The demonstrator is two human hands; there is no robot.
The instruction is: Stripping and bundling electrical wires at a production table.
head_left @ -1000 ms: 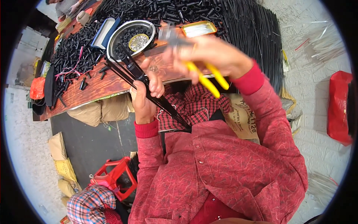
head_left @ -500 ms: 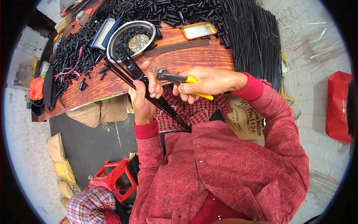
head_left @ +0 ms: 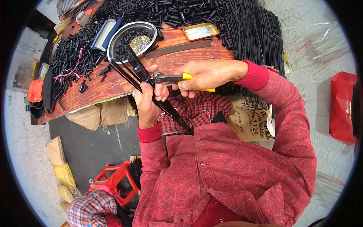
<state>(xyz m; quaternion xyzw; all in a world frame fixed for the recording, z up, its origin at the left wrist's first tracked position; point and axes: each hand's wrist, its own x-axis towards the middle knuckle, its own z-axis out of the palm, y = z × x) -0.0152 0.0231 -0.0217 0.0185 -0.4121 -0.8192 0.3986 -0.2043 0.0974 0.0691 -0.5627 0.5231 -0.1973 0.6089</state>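
Note:
My left hand (head_left: 150, 102) is closed round a bundle of thin black rods (head_left: 172, 110) that look like umbrella ribs, with a black tubular hub (head_left: 140, 72) at my fingertips. The rods slant from the upper left down toward my lap. My right hand (head_left: 198, 75) grips pliers (head_left: 168, 78) with yellow handles and dark metal jaws. Their jaws meet the side of the hub next to my left fingertips; whether they bite on anything there is too small to tell.
On the wooden table (head_left: 196, 56) lie heaps of black tubular parts (head_left: 181, 11), an oval metal tray (head_left: 154, 28) with a small dish of shiny bits (head_left: 140, 44), a yellow-rimmed tin (head_left: 201, 31), a dark flat bar (head_left: 177, 49) and long black rods (head_left: 255, 38). A red stool (head_left: 119, 181) stands lower left.
My right hand has moved slightly left, bringing the pliers' jaws up against the hub. The hub and rods have shifted a little in my left hand.

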